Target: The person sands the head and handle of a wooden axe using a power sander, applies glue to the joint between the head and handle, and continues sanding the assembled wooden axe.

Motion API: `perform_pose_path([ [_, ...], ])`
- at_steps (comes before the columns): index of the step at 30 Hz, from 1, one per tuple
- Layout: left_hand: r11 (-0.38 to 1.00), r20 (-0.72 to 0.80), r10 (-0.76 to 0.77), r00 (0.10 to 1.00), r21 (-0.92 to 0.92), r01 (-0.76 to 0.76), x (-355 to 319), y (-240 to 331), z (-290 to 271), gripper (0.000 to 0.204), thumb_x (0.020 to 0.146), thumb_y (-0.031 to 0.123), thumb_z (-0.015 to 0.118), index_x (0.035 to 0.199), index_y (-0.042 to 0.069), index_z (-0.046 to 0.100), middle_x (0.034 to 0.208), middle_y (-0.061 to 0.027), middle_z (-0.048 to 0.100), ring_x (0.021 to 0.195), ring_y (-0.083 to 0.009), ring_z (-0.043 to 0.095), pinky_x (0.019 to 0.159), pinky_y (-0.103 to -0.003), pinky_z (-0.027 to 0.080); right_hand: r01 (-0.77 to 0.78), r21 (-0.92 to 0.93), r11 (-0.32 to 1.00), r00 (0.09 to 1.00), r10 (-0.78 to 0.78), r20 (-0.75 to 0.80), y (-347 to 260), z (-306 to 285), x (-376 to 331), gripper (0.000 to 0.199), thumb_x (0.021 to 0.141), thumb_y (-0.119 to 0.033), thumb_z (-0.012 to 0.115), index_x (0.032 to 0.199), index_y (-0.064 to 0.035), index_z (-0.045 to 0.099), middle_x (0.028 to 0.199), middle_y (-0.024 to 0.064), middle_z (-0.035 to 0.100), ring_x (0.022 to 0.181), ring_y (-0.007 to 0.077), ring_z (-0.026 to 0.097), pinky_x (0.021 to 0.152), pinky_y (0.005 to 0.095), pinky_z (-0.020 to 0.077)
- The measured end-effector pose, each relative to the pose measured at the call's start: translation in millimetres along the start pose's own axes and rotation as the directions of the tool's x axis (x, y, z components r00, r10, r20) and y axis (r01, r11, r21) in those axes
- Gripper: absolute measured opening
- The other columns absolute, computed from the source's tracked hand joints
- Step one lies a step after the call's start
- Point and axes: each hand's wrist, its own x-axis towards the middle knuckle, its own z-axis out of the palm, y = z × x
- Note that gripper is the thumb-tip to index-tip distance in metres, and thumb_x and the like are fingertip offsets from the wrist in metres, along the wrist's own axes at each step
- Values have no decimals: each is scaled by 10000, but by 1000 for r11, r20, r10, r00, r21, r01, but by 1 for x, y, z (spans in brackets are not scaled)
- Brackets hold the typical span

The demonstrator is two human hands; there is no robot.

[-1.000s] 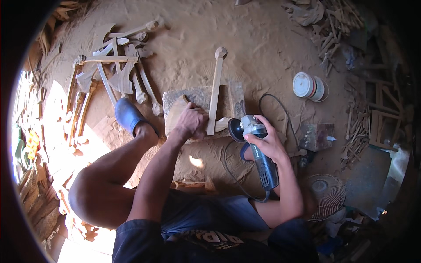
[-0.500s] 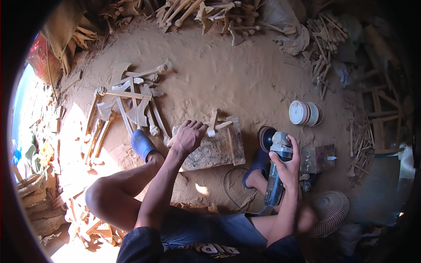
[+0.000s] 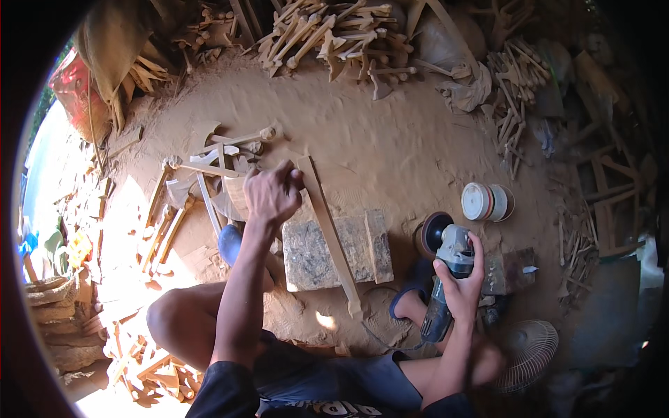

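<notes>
My left hand (image 3: 273,195) is closed, its fingertips at the upper end of a long, narrow, tan bone strip (image 3: 326,226). The strip slants across a worn, pale block (image 3: 311,259), and its lower end reaches past the block's near edge. The grip itself is mostly hidden behind the knuckles. My right hand (image 3: 463,279) is wrapped round an angle grinder (image 3: 437,311), held upright to the right of the block. A round dark disc (image 3: 436,232) sits at the grinder's head. Whether it spins cannot be seen.
Loose bones (image 3: 209,169) lie beyond my left foot. A large bone pile (image 3: 334,35) lines the far side, another (image 3: 519,70) the far right. A white tub (image 3: 477,202) lies beyond the grinder. A fan grille (image 3: 527,355) stands near my right knee; a cord (image 3: 383,341) runs along the ground.
My left hand has lifted off the block and moved up and left. The strip now lies lengthwise across view, where crossed pieces showed over the block. The right hand keeps the grinder.
</notes>
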Motion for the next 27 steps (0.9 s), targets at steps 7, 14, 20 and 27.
perform_pose_path([
  [7,992,454,-119,883,10,129,-135,-43,164,535,1125,403,426,880,52,747,781,-258,731,789,-454,736,869,-593,539,-26,-172,985,982,58,181,-1,69,2,803,840,-76,871,1563,-44,525,1440,191,667,1294,254,659,1109,392,515],
  [14,991,533,-132,836,100,93,-151,-37,177,452,1139,341,411,899,85,696,734,-210,738,710,-409,728,966,-564,530,85,-466,881,924,105,367,44,141,-12,847,851,-256,858,1610,-208,485,1340,259,719,1140,500,709,939,560,609],
  [20,992,512,-123,850,86,92,-154,-40,181,429,1139,339,420,912,84,679,693,-191,724,692,-385,727,973,-541,513,-3,-482,876,891,221,397,61,175,-18,855,847,-234,864,1612,-213,483,1389,252,700,1153,501,704,944,556,602],
  [27,993,473,-110,874,95,74,-160,-44,188,400,1129,334,446,910,100,685,685,-188,722,686,-369,729,992,-510,510,-34,-477,878,886,248,393,66,186,-19,856,848,-235,871,1612,-191,489,1419,245,687,1217,482,688,992,533,585],
])
